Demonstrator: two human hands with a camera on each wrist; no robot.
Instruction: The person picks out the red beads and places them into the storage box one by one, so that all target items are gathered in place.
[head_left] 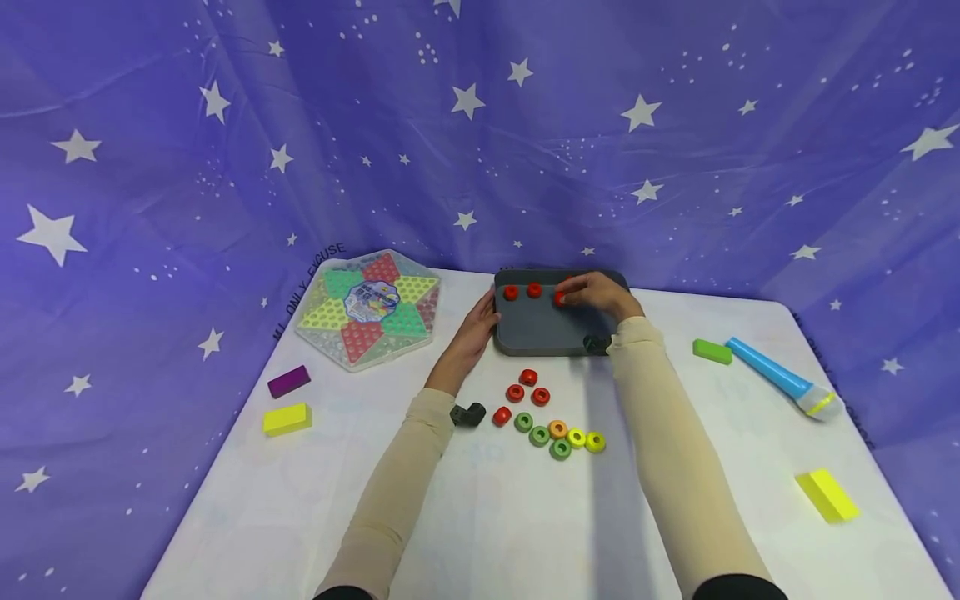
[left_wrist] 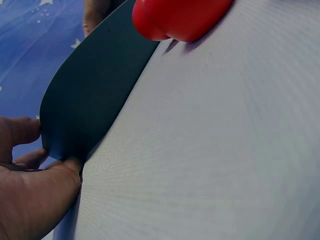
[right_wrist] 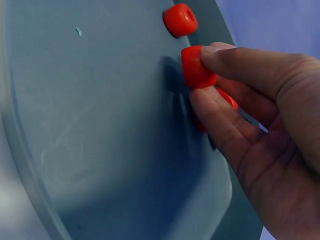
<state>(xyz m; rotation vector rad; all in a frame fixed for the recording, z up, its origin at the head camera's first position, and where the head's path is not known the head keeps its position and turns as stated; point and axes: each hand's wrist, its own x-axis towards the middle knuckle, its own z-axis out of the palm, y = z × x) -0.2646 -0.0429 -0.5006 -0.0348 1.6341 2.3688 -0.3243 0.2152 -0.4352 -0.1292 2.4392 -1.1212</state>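
Note:
A dark grey tray [head_left: 555,333] lies at the back middle of the table. My left hand [head_left: 472,332] grips its left side, the thumb at the rim in the left wrist view. My right hand [head_left: 600,293] reaches over the tray's far right part. Between thumb and fingertips it pinches a red bead [right_wrist: 196,67], close over the tray. Another red bead [right_wrist: 180,20] lies beside it near the far rim, and one more red bead [right_wrist: 228,98] is partly hidden behind the fingers. At the tray's far left sits a further red bead [head_left: 510,292].
In front of the tray lie several red beads [head_left: 541,397], green beads [head_left: 539,436], an orange bead [head_left: 557,429] and yellow beads [head_left: 596,442]. A hexagonal board game [head_left: 375,304] lies at left, with purple [head_left: 288,382] and yellow blocks [head_left: 288,419]. At right are a green block [head_left: 712,352], a blue toy microphone [head_left: 780,375] and a yellow block [head_left: 828,495].

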